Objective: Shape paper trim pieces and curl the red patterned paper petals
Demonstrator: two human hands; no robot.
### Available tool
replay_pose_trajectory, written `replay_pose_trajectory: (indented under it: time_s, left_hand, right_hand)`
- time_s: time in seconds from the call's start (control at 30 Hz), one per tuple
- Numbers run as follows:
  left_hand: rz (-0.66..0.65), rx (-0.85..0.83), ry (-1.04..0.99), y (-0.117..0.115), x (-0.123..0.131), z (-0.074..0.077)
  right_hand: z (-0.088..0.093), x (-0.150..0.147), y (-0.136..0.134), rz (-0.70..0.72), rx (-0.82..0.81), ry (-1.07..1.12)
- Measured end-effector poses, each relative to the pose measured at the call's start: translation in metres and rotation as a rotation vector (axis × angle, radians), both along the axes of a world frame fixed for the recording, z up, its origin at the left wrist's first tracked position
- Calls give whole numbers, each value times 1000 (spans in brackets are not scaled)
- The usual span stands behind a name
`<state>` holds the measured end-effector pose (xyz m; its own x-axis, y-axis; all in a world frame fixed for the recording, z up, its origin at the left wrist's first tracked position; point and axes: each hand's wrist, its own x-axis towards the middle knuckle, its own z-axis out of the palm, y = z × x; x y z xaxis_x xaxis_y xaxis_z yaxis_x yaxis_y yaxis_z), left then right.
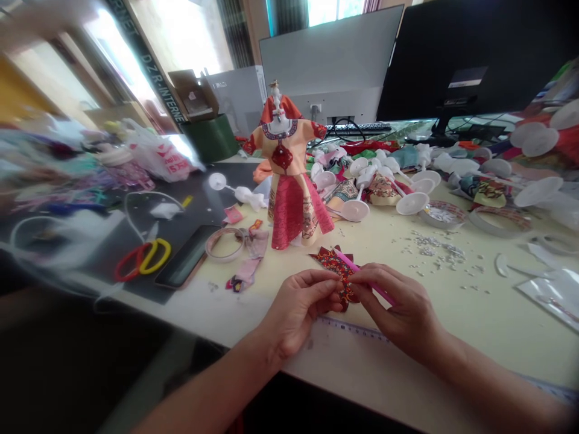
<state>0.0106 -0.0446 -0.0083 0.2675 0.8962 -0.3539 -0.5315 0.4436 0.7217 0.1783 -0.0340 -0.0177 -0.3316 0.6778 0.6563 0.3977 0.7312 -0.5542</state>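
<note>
Head view: the small red patterned fabric piece (pixel 337 268) sat pinched between both hands just above the near edge of the cream table (pixel 452 301), its long axis running from the far left down toward the person. A thin pink stick (pixel 362 274) lay across it, its tip pointing away and left and its tail slanting back into the right hand (pixel 398 307), whose thumb and fingers were closed around it. The left hand (pixel 296 307) came in palm-down, thumb and forefinger closed on the fabric's left edge. A clear plastic ruler (pixel 353 328) lay just below the grip. Beyond it stood a red and cream doll dress on a white mannequin (pixel 289 181), with a clear tape roll (pixel 225 244) to the left and white plastic stands (pixel 384 187) to the right. Two monitors (pixel 330 60) rose behind.
</note>
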Motion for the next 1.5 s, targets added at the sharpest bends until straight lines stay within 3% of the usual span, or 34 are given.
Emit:
replay_pose_trajectory:
  time_s: [0.53,1.5]
  left_hand:
    - [41,-34,68,4,-5,1]
    - [58,58,152,2,-3,1]
  right_hand:
    - [0,1,0,-11,-6,-9]
    - [3,1,-1,8,0,-15]
